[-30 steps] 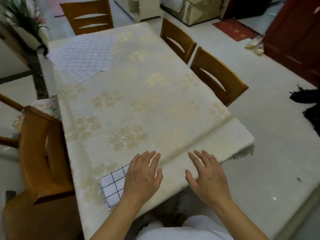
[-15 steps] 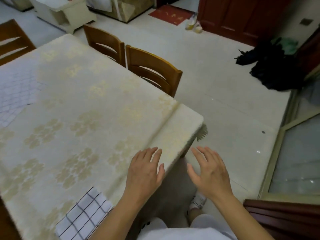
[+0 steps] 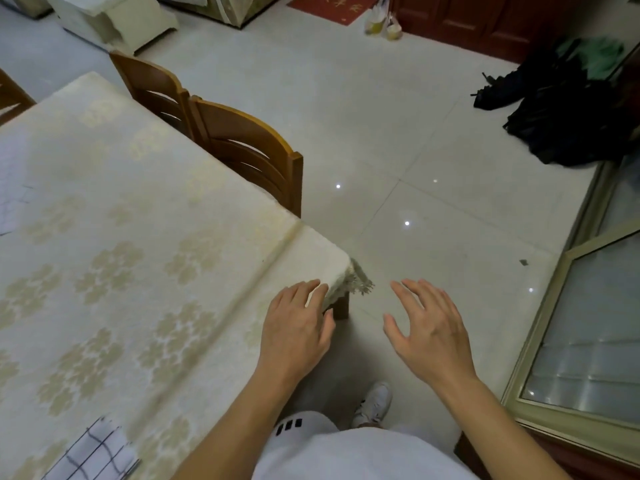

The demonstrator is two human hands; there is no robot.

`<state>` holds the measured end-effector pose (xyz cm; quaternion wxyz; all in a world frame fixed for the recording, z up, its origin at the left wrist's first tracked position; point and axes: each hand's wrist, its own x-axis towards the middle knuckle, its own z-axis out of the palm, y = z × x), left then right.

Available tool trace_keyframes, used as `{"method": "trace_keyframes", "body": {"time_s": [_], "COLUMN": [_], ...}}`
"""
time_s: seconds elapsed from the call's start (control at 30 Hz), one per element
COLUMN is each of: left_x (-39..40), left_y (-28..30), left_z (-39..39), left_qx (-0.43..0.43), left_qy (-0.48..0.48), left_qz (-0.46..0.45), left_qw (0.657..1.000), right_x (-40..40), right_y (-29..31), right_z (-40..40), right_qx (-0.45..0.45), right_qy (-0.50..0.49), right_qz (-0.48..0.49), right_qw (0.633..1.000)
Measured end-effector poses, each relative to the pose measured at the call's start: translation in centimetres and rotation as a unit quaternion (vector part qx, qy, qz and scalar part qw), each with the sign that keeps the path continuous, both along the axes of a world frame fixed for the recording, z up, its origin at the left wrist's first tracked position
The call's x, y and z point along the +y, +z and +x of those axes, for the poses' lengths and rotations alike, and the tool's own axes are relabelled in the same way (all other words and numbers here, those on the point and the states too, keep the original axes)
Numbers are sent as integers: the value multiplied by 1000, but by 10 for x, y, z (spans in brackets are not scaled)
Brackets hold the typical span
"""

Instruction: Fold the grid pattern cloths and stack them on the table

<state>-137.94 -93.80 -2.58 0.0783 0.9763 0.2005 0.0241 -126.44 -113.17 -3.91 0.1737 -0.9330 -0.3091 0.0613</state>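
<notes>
- Versus the frame half a second back: the view has swung further right. More tiled floor [image 3: 415, 161] shows, and the table [image 3: 145, 216] now fills only the left part of the view.
- The folded grid cloth [image 3: 93, 453] has slid toward the bottom-left corner of the view; it lies flat on the cream flowered tablecloth [image 3: 114, 265], near the table's near edge.
- The left hand [image 3: 296, 327] has moved along to the table's near right corner; its fingertips [image 3: 320, 292] now lie over the fringed corner of the tablecloth. Earlier it hovered over the table edge, short of the corner.
- The right hand [image 3: 427, 327] is off the table, over the floor, as before.
- Both hands: palm down, fingers straight and slightly spread, nothing held.
- Hard to make out: the folded grid cloth is cut by the bottom edge and smeared by motion blur. An unfolded grid cloth [image 3: 10, 188] is a pale patch at the left edge, mostly out of view, its lines faint.
- Whether the left hand's fingertips actually touch the tablecloth corner cannot be told.
- Folded grid cloth relative to fingers: well apart from both hands, left of and behind the left forearm, nearer the person than either hand.
- Two wooden chairs [image 3: 242, 147] stand at the table's right side; dark bags [image 3: 561, 112] lie on the floor at upper right.
</notes>
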Motion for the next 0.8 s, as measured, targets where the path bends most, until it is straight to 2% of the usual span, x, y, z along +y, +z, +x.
{"method": "trace_keyframes", "body": {"time_s": [0.47,0.63,0.8], "left_x": [-11,3,38], "left_y": [-16,-22,-27], "left_z": [120,195,269], "left_qx": [21,-25,-34], "left_qy": [-41,-19,-9], "left_qz": [-3,1,-2], "left_qw": [999,1000,999], "right_x": [-27,-6,39], "right_y": [-14,-22,-19], "right_z": [103,171,259], "right_qx": [16,15,9], "right_qy": [-37,-32,-8], "right_qz": [7,3,-18], "right_qw": [999,999,1000]}}
